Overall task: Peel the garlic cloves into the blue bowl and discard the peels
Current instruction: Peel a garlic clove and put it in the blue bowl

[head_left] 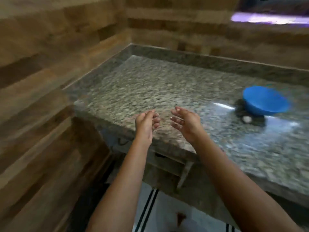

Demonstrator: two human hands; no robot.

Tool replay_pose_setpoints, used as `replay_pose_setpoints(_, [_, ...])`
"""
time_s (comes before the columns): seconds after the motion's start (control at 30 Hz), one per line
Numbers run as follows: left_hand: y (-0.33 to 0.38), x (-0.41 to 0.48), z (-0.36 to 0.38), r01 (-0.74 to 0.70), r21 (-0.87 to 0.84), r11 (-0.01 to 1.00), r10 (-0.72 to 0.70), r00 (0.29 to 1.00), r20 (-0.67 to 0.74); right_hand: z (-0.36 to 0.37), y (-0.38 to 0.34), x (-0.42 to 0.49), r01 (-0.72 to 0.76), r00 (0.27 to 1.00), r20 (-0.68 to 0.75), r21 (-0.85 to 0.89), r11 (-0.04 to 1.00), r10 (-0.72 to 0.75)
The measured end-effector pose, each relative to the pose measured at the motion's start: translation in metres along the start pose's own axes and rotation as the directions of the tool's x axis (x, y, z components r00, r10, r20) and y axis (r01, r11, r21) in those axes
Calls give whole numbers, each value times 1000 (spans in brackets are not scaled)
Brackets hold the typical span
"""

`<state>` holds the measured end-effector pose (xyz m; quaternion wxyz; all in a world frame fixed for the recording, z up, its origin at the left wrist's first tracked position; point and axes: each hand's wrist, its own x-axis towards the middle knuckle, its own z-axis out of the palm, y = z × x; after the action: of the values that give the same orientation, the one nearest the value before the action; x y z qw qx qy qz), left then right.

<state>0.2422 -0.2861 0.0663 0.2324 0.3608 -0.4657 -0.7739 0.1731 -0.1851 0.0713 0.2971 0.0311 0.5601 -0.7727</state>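
Both hands, left (pixel 145 125) and right (pixel 185 122), relaxed, palms facing, holding nothing, above speckled granite bench (pixel 150 84) edge. Round blue plastic bowl (pixel 265 102) on bench, far right, well apart from hands.

Counter (pixel 150 84) — set in a corner, walls (pixel 50 64) at nine and twelve o'clock. Bowl (pixel 265 101) on it at three o'clock. Both hands (pixel 144 124) (pixel 185 123) over the near edge — apart, palms facing.
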Motion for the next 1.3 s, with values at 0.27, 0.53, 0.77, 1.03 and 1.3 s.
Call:
replay_pose_setpoints(0.27, [-73, -51, 199, 79, 128, 989, -124, 910, 395, -191, -88, -13, 191, 941, -292, 47, 980, -169])
replay_pose_setpoints(0.53, [-155, -75, 331, 166, 219, 962, -245, 877, 414, -354, -132, 24, 141, 847, -480, -207, 968, -226])
replay_pose_setpoints(0.77, [-186, -66, 366, 187, 288, 939, -281, 900, 333, -414, -140, 68, -29, 853, -378, -723, 691, -360])
replay_pose_setpoints(1.03, [-196, -53, 368, 195, 309, 931, -293, 903, 314, -424, -131, 89, -111, 893, -259, -919, 378, -367])
replay_pose_setpoints(1.3, [-192, -42, 354, 202, 299, 933, -300, 895, 329, -394, -147, 67, 109, 834, -234, -818, 565, -499])
